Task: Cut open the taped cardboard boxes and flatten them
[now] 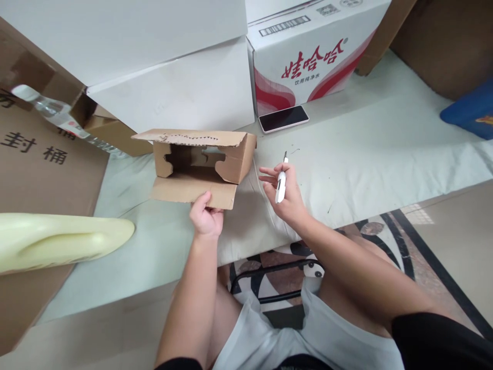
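Note:
A small brown cardboard box (200, 164) lies on its side on the pale cloth-covered table (370, 149), its open end facing me and its flaps spread. My left hand (206, 216) pinches the edge of the lower front flap, fingers closed on it. My right hand (285, 192) hovers just right of the box, holding a small white utility knife (281, 182) with its tip pointing away from me; the other fingers are partly spread.
A phone (284, 118) lies face up behind the box. Large white cartons (173, 77) and a red-printed carton (308, 56) stand at the back. Brown cardboard with a plastic bottle (57, 115) is at left, a pale yellow object (57, 241) below it, a blue item (470, 110) at far right.

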Available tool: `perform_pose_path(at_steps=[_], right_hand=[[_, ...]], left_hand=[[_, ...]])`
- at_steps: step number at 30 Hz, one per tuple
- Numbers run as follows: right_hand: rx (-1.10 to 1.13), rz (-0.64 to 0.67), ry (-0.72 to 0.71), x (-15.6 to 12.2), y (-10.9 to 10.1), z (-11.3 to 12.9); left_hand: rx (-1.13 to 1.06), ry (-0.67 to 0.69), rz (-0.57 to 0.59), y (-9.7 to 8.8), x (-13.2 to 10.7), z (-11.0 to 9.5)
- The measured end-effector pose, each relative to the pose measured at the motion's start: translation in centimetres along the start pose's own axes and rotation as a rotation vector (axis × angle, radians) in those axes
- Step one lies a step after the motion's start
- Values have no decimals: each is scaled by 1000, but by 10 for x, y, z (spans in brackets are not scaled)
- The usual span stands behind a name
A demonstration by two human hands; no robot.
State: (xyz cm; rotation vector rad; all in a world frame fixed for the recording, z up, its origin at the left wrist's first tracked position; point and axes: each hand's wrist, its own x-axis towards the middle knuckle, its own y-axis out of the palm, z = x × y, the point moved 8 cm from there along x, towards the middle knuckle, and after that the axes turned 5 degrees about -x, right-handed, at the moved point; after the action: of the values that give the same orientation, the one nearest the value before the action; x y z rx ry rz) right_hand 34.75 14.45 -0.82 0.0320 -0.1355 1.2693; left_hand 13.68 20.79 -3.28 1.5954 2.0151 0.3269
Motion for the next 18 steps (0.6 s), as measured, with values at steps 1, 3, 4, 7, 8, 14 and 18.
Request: perform_pose_path(at_steps=[1,3,4,7,8,14,18], right_hand=[[-1,10,-1,-1,1,1],[-6,29,-2,-2,3,3],[-6,35,-4,-2,4,4],[-2,31,-19,-1,4,6],[-8,19,-14,-1,3,5],[-93,-104,131,2,-6,-15],[-137,-232,144,2,-14,-18]], left_hand=[[-2,32,-19,-2,-1,1],[24,111,-20,-3,-6,6],[68,147,10,-1,-9,9],[347,206,199,11,-22,24],[445,244,252,14,-26,27],[803,593,555,23,-54,42],[1020,804,603,22,-70,58]])
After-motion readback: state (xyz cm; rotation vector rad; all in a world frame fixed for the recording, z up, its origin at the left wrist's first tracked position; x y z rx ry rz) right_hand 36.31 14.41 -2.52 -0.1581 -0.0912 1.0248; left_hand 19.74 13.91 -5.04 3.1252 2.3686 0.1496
